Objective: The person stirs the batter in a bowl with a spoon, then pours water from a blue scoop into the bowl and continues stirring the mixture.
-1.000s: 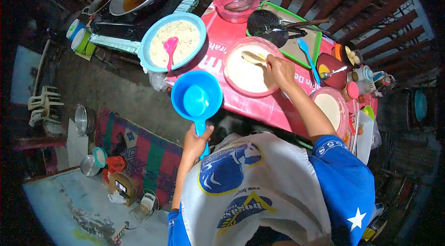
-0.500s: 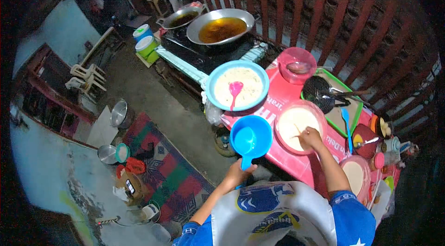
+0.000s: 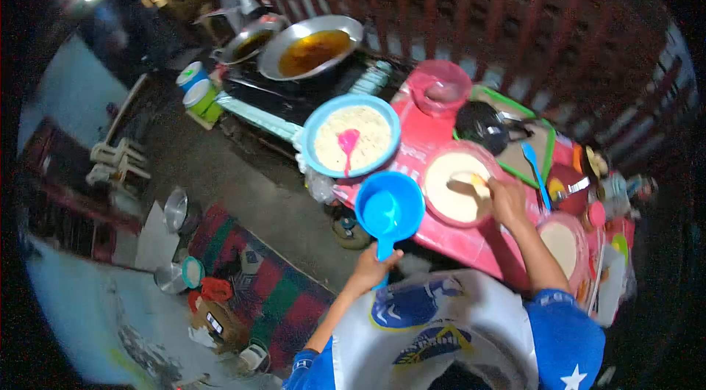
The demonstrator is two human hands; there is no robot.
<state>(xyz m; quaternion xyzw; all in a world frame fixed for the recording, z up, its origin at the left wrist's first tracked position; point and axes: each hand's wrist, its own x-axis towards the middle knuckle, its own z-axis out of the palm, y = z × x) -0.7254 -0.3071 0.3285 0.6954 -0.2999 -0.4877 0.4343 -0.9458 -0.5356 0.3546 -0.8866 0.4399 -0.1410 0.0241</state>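
Slatted fence [image 3: 461, 15] ran behind the pink-covered table [image 3: 471, 241]. Teal bowl [image 3: 309, 138] was at 11 o'clock from blue dipper [image 3: 390, 206]. Left hand [image 3: 373, 266] was closed round its handle. Pink bowl [image 3: 446, 218], pale liquid inside, sat at 2–3 o'clock; right hand [image 3: 509, 202] pinched a pale piece [image 3: 474, 180] over it.

Home cooking area, oil-filled wok [image 3: 311, 48], stove [image 3: 294, 88], slatted fence [image 3: 471, 15]

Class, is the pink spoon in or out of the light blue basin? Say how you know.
In: the pink spoon is inside the light blue basin, its head in the pale mixture and its handle toward the near rim.
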